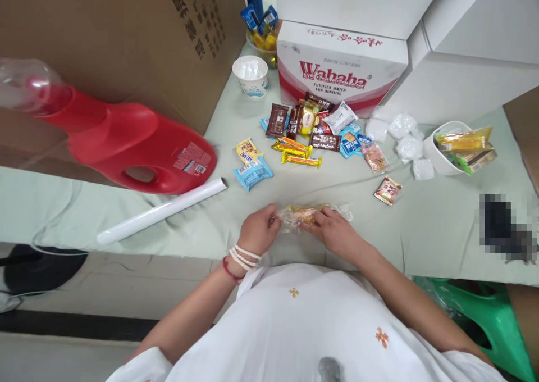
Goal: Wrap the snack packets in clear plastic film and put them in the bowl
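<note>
Head view: left hand (259, 228) and right hand (338, 233), nearly closed, pinch a clear packet (290, 218).

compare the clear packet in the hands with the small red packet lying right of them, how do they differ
The clear packet is see-through, with yellow and orange showing inside; the red packet is opaque and printed. The clear packet is longer, while the red packet is compact and squarish. The left hand and right hand hold the clear packet; the red packet lies untouched on the cloth.
</note>
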